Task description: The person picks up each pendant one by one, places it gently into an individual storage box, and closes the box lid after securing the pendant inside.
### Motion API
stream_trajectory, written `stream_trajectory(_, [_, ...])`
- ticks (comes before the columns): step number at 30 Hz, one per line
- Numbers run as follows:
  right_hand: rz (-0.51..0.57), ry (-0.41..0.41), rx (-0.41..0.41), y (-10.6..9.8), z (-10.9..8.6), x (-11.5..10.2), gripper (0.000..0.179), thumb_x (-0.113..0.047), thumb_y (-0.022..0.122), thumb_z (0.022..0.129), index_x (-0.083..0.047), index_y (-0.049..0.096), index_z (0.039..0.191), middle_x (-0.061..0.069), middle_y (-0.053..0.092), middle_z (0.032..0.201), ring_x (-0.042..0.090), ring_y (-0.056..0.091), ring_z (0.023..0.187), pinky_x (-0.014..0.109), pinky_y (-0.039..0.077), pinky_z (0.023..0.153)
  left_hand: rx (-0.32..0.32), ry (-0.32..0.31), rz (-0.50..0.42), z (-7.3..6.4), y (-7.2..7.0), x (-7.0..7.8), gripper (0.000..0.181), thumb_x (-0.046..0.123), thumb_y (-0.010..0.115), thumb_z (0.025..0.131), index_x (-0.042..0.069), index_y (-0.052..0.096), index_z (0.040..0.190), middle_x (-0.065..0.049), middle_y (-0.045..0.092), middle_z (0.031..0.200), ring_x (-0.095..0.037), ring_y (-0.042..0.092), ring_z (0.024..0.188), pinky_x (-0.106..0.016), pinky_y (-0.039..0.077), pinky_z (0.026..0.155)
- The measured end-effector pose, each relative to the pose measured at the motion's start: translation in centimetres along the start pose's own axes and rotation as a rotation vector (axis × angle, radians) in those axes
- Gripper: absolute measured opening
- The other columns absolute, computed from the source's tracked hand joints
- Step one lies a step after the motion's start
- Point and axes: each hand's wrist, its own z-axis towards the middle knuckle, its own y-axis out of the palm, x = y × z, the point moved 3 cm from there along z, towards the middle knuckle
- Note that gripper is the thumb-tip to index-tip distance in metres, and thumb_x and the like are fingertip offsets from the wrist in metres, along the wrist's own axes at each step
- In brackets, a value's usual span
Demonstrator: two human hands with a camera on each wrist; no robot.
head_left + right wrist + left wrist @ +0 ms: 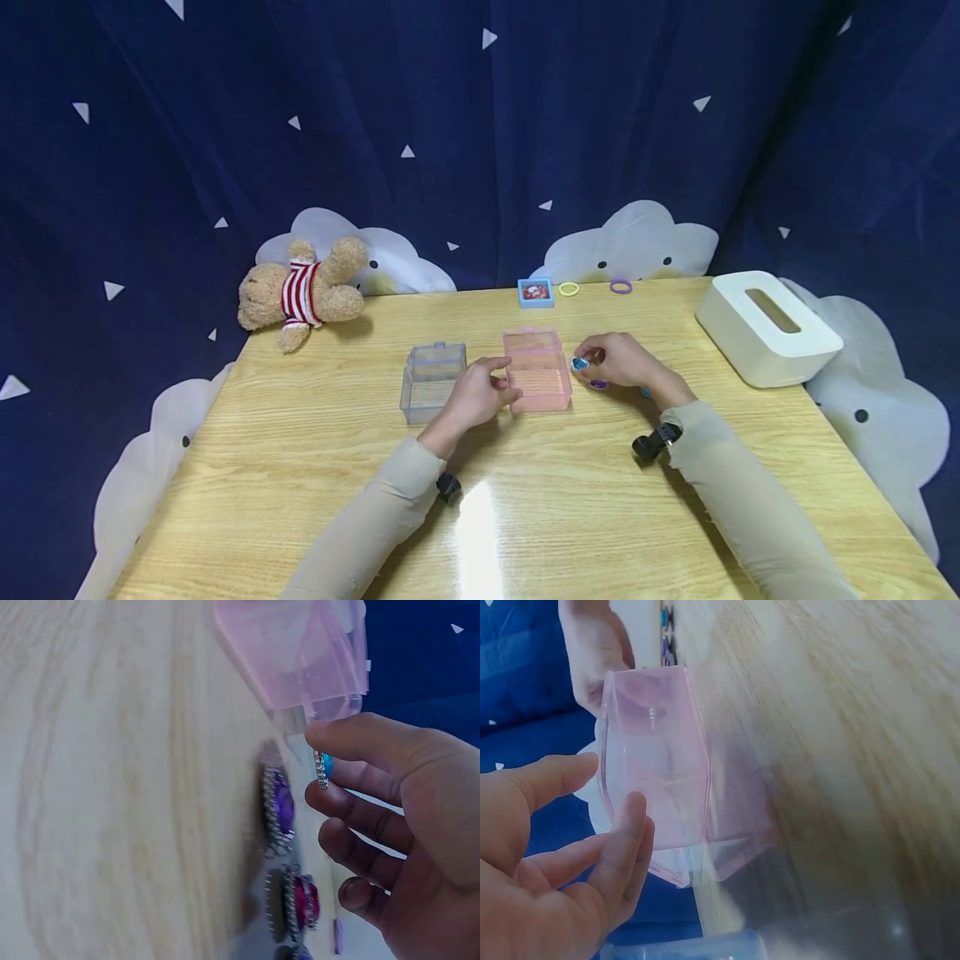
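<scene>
My right hand (621, 360) pinches a blue gem ornament (579, 364) with a silver beaded rim between thumb and fingertips, just right of the pink clear box (542, 402). The box stands with its lid raised at the back. My left hand (478, 392) is at the box's left side, thumb and fingers spread near its rim. On the table under the right hand lies a purple gem ornament (282, 806), with a red gem ornament (302, 902) beside it in the right wrist view.
Left of the pink box stands a grey clear box (423, 412), lid raised. A blue square case (536, 293), a yellow ring (568, 289) and a purple ring (620, 287) lie at the back edge. A teddy bear (300, 292) lies back left; a white tissue box (772, 333) stands right.
</scene>
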Motion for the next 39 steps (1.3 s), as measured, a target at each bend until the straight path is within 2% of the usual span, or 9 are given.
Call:
stream_trajectory(5, [0.031,0.002,0.014,-0.9,-0.4,-0.2,0.027,-0.028,0.082,0.082,-0.016,0.073,0.105,-0.002,0.071,0.091,0.013,0.060,0.078,0.027,0.049,0.067,-0.010,0.004,0.005,0.0,0.0,0.0,0.062,0.020,0.079,0.086,0.006,0.056,0.141,-0.015,0.058,0.139,-0.018,0.070,0.095,-0.031,0.058,0.081])
stream_trajectory(9, [0.062,0.007,0.038,-1.6,-0.6,-0.5,0.028,-0.027,0.083,0.081,-0.016,0.073,0.105,0.000,0.071,0.092,0.014,0.056,0.072,0.025,0.046,0.057,-0.025,-0.022,-0.013,0.0,0.0,0.0,0.063,0.020,0.079,0.086,0.008,0.054,0.143,-0.014,0.057,0.141,-0.022,0.069,0.102,-0.032,0.058,0.082])
stream_trajectory(14, [0.099,-0.011,0.054,-2.3,-0.9,-1.7,0.029,-0.025,0.082,0.082,-0.017,0.073,0.108,0.002,0.071,0.096,0.014,0.055,0.066,0.025,0.046,0.051,-0.034,-0.033,-0.018,0.0,0.0,0.0,0.064,0.020,0.079,0.086,0.008,0.054,0.143,-0.013,0.062,0.134,-0.022,0.069,0.103,-0.034,0.058,0.083])
stream_trajectory(19, [0.122,-0.042,0.041,-2.6,-1.0,-3.3,0.029,-0.025,0.080,0.083,-0.019,0.073,0.110,0.001,0.071,0.097,0.015,0.056,0.066,0.026,0.046,0.053,-0.036,-0.041,-0.020,0.0,0.0,0.0,0.064,0.020,0.079,0.086,0.009,0.054,0.143,-0.012,0.066,0.126,-0.023,0.069,0.103,-0.036,0.058,0.084])
stream_trajectory(26, [0.135,-0.110,0.031,-2.0,-0.5,-4.7,0.027,-0.021,0.079,0.083,-0.018,0.074,0.110,0.002,0.072,0.095,0.010,0.057,0.065,0.023,0.048,0.059,-0.025,-0.021,-0.013,0.0,-0.1,0.0,0.063,0.020,0.080,0.085,0.008,0.055,0.142,-0.012,0.068,0.120,-0.021,0.069,0.098,-0.036,0.058,0.083])
stream_trajectory(31, [0.152,-0.109,-0.010,-1.1,-0.1,-5.1,0.027,-0.018,0.079,0.082,-0.019,0.074,0.108,0.001,0.073,0.095,0.009,0.054,0.062,0.024,0.046,0.057,-0.028,-0.014,-0.010,0.0,-0.1,0.0,0.062,0.020,0.079,0.085,0.007,0.056,0.141,-0.012,0.069,0.116,-0.020,0.070,0.096,-0.035,0.057,0.083])
stream_trajectory(39, [0.134,-0.126,-0.059,0.0,0.3,-5.4,0.026,-0.018,0.077,0.082,-0.022,0.073,0.107,-0.006,0.074,0.098,0.012,0.059,0.074,0.026,0.049,0.066,-0.028,-0.019,0.002,0.2,0.0,-0.2,0.062,0.020,0.079,0.086,0.009,0.055,0.142,-0.012,0.069,0.114,-0.019,0.069,0.095,-0.032,0.057,0.078])
